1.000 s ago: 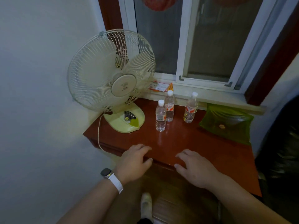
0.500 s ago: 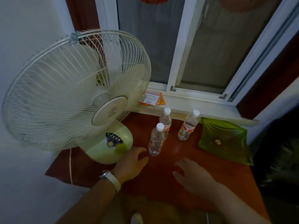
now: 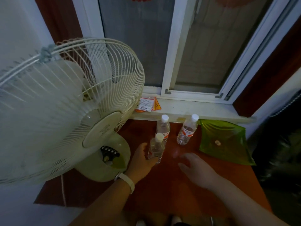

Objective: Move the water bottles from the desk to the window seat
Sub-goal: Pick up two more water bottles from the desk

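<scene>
Currently: left hand (image 3: pixel 143 160) wrapped around nearest water bottle (image 3: pixel 156 149) on red worktop (image 3: pixel 179 201), grip closed on its base. Right hand (image 3: pixel 197 171) hovering palm-down, fingers spread, holding nothing. Two more bottles (image 3: pixel 163 128) (image 3: pixel 187 130) upright behind, below window sill (image 3: pixel 203 110). Green dish (image 3: pixel 228 152) rightward, small object inside.

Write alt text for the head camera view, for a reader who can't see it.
A person's left hand closes around the nearest of three water bottles on a red-brown desk below a window, while the right hand hovers open beside it. The other two bottles stand by the white sill, between a desk fan and a green dish.
</scene>
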Demonstrator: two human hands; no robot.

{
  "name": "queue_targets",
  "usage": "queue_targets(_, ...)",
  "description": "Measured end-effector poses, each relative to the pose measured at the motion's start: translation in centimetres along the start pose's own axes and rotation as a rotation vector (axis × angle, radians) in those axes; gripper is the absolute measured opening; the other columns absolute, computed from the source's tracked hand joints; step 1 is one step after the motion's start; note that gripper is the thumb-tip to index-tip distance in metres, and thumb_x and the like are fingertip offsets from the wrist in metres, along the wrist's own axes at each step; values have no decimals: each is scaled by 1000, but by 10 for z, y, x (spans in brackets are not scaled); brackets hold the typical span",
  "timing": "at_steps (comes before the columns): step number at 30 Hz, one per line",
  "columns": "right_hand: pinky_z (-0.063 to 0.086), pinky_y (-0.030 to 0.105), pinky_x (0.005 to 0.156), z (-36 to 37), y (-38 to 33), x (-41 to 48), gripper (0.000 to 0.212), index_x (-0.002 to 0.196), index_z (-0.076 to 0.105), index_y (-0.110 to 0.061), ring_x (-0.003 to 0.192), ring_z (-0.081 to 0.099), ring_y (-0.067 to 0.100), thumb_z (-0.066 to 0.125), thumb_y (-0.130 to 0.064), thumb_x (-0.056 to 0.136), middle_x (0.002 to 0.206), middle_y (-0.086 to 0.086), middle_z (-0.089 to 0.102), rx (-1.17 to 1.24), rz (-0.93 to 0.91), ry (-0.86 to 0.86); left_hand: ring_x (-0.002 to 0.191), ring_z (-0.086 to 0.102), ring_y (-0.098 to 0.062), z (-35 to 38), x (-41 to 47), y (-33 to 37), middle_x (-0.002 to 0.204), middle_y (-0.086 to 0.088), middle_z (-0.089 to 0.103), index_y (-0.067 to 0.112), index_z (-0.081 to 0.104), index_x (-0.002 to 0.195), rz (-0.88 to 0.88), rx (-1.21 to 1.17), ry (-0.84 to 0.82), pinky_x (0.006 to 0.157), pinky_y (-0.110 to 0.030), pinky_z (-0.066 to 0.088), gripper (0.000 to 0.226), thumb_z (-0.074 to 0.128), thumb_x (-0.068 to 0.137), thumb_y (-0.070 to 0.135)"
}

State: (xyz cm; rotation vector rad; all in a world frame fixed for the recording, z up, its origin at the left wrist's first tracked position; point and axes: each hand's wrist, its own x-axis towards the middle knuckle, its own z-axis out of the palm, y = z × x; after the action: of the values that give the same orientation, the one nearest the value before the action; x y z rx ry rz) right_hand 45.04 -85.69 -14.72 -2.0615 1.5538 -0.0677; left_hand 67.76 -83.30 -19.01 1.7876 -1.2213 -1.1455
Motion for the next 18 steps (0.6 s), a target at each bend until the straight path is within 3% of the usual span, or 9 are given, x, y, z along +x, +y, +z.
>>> queue_targets(5, 45, 30, 94, -5, 12, 16, 33, 116, 61, -27, 103, 59, 12, 54, -46, 90, 107, -5, 59, 20, 40, -21, 139, 40, -20, 11, 16, 2, 154, -1, 36, 25, 27, 152, -29, -51, 30, 109, -39, 41, 92, 80, 78, 37)
queue_targets(9, 41, 28, 100, -12, 23, 28, 33, 119, 59, -22, 110, 56, 13, 55, -41, 92, 115, -4, 59, 60, 36, -17, 134, 45, -19, 17, 25, 2, 150, 2, 41, 29, 31, 149, -30, -77, 19, 105, -36, 44, 91, 83, 76, 33)
queue_targets(11, 39, 26, 101, -14, 30, 32, 37, 126, 57, -20, 114, 55, 12, 55, -38, 94, 120, -3, 58, 92, 44, -14, 125, 52, -15, 21, 29, 2, 141, 5, 49, 29, 36, 146, -34, -96, 1, 99, -31, 48, 84, 84, 76, 26)
queue_targets(14, 43, 27, 98, -18, 41, 41, 40, 128, 56, -20, 109, 58, 13, 57, -38, 93, 122, -1, 60, 151, 70, -11, 110, 57, -3, 24, 29, 6, 120, 18, 56, 33, 41, 135, -16, -126, -8, 79, -13, 48, 73, 82, 78, 11)
queue_targets(18, 45, 29, 88, -24, 55, 53, 40, 130, 53, -18, 101, 57, 14, 59, -33, 93, 115, -1, 59, 289, 154, 49, 97, 58, 5, 31, 29, 5, 111, 19, 57, 38, 40, 124, -29, -152, 20, 64, -5, 49, 70, 80, 79, 3)
